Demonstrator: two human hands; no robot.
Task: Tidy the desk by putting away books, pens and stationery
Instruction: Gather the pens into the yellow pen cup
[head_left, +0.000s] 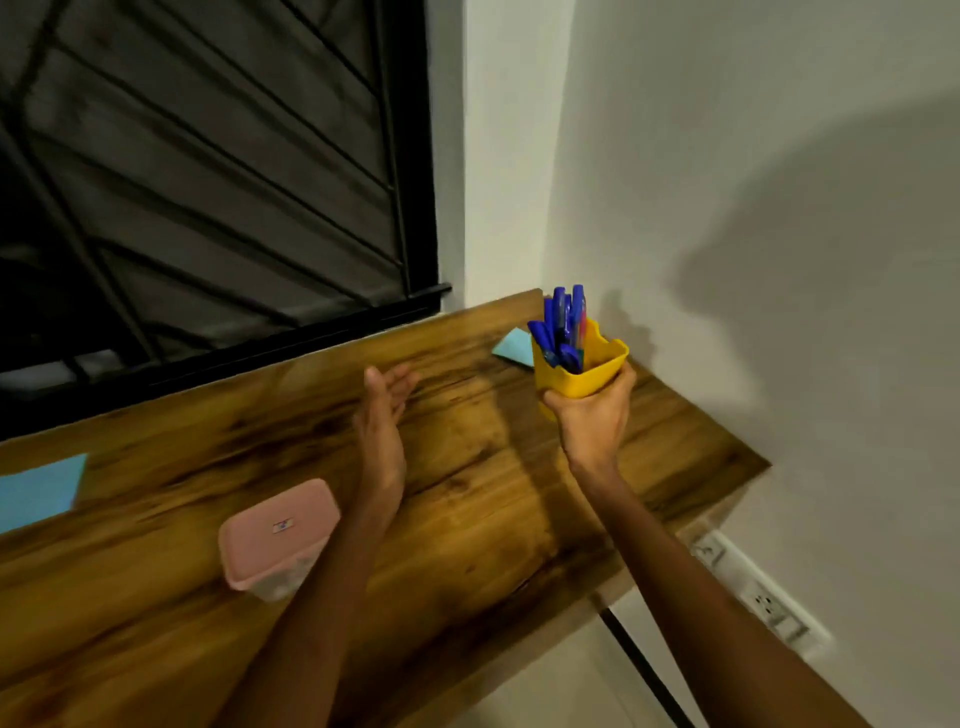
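Observation:
My right hand (592, 415) grips a yellow pen holder (582, 371) from below and holds it above the far right part of the wooden desk (467, 467). Several blue pens (563, 327) stand in the holder. My left hand (382, 421) hovers over the middle of the desk with straight fingers and holds nothing. A light blue paper (511, 347) lies near the desk's far right corner, partly hidden behind the holder. Another light blue paper (41, 491) lies at the left edge of view.
A pink-lidded clear box (278, 535) sits on the desk beside my left forearm. A dark barred window (208, 182) runs behind the desk. A white wall (727, 208) stands to the right, with a socket strip (763, 603) low on it.

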